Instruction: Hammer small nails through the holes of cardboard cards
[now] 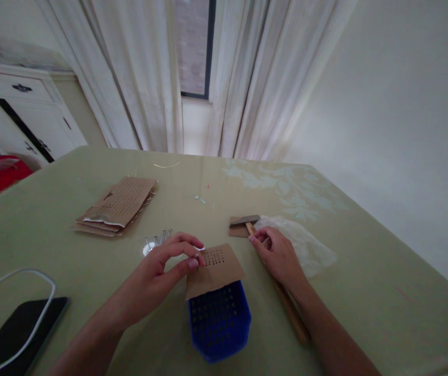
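My left hand point(165, 263) pinches a nail point(198, 255) between thumb and fingers, over a cardboard piece point(215, 271) punched with rows of small holes. Most of the nail is hidden by the fingertips. Under the cardboard is a blue plastic basket point(220, 334) with a perforated surface. To the right, the fingers of my right hand point(276, 253) close on the wooden handle of a hammer point(290, 313), just below its head. The hammer lies on the table, its metal head over a small brown cardboard scrap point(238, 231). Several nails point(163, 237) stand on a round white holder point(148, 247) beyond my left hand.
A stack of perforated cardboard sheets point(122, 203) lies at the left. A clear plastic bag point(306, 245) is beside the hammer. At the near left are a dark tablet-like object point(20, 334) and a white cable point(49, 282). Small bits point(199, 199) lie farther back.
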The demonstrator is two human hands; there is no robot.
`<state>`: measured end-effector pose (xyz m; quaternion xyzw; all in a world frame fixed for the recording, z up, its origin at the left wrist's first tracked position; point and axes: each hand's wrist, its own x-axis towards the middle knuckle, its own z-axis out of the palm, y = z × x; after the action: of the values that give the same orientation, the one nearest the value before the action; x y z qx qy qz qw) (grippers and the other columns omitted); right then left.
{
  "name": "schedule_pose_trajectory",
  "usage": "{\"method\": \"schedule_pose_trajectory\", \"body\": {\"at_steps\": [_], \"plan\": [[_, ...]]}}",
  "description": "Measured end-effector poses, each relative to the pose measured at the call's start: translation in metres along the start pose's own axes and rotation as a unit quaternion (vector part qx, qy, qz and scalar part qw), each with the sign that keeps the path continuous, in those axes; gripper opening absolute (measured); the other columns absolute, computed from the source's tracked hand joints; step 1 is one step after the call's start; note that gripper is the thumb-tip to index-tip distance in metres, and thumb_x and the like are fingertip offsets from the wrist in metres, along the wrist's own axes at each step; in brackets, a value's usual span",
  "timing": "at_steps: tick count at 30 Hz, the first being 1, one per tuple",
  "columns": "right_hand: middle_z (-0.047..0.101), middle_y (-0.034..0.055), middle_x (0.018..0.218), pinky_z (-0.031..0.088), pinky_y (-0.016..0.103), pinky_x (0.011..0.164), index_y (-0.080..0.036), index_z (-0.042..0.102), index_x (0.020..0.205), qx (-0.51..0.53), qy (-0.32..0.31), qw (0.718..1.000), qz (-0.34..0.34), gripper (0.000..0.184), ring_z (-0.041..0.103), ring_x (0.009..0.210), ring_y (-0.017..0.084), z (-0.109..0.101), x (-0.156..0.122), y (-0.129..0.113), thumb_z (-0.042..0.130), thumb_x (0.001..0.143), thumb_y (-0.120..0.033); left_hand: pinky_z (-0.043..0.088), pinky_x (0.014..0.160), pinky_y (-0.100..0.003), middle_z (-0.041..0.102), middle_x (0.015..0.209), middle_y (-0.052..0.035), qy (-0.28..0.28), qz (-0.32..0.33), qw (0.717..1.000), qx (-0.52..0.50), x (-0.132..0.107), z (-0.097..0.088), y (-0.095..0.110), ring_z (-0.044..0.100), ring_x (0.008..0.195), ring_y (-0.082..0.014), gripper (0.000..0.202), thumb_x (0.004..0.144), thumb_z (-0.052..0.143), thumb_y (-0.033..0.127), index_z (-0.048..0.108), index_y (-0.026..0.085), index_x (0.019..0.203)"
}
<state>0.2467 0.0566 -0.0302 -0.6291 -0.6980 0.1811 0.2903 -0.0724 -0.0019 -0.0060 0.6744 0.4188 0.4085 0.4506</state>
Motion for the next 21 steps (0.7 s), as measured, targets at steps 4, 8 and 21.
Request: {"method": "schedule_pose_trajectory", "body": {"at_steps": [4,8,21], "plan": [[0.076,0.0081,0.09,0.05,0.038,0.07,-0.021,0.074,0.093,0.001,0.003,1.0,-0.002,0.028,0.067,0.074,0.025,0.0008,0.0006,0.0016,0.065,0.095,-0.048,0.053,0.1,-0.031,0.071,0.125,-0.0039,0.003,0.003,1.0,0.002,0.0003,0.0012,-0.002,0.067,0.115,-0.021,0.022,0.108,0.065,0.043,0.081,0.031,0.101],[0.075,0.0083,0.09,0.05,0.038,0.071,-0.02,0.073,0.094,-0.004,0.002,1.0,-0.004,0.028,0.066,0.074,0.025,0.0012,0.0005,0.0014,0.064,0.095,-0.047,0.055,0.099,-0.032,0.072,0.123,-0.0047,0.014,0.004,1.0,0.003,0.0009,0.0023,-0.0025,0.067,0.113,-0.0219,0.022,0.107,0.066,0.043,0.083,0.03,0.1],[0.072,0.0087,0.095,0.049,0.038,0.075,-0.02,0.07,0.096,-0.028,0.001,1.0,-0.008,0.025,0.065,0.076,0.025,0.0009,-0.0002,0.001,0.064,0.095,-0.043,0.056,0.097,-0.032,0.073,0.119,-0.0042,0.028,0.012,1.0,0.007,0.0008,0.004,0.0004,0.068,0.111,-0.0214,0.02,0.106,0.066,0.037,0.083,0.03,0.098]]}}
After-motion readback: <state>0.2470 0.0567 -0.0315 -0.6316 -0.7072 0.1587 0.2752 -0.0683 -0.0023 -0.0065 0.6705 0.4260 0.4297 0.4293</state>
